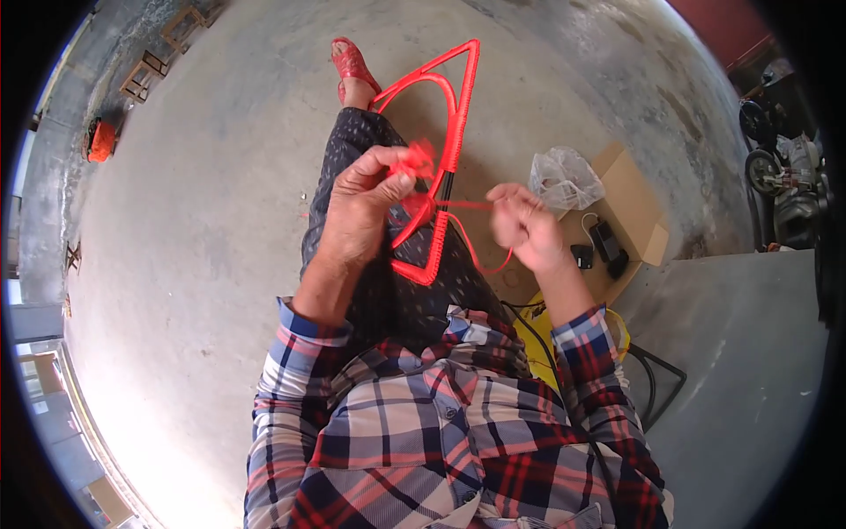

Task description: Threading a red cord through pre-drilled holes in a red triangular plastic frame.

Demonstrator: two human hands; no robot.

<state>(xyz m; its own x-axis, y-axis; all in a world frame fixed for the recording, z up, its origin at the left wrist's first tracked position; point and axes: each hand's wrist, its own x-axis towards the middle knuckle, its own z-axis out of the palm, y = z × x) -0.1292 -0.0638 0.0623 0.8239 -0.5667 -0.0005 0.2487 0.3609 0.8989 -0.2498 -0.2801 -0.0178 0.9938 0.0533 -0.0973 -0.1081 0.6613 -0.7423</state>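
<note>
A frame [456,132] with a pointed far end and a curved inner bar rests across my thighs, wound mostly in red cord. Partway along its right side a short black stretch [447,185] shows no wrapping. My left hand [357,212] is closed on a bunched red cord bundle [419,160], blurred, just left of that stretch. To the right of the frame, my right hand [526,229] pinches a taut red cord [469,205] running from the frame; its fingertips are smeared by motion. Below it hangs a slack loop of cord [480,264].
Right of my legs lies an opened cardboard box [630,189] with a clear plastic bag [566,179] and a black device [606,240] by it. A yellow seat [536,339] is beneath me. Machinery [784,181] stands far right; small wooden stools [144,75] are far left.
</note>
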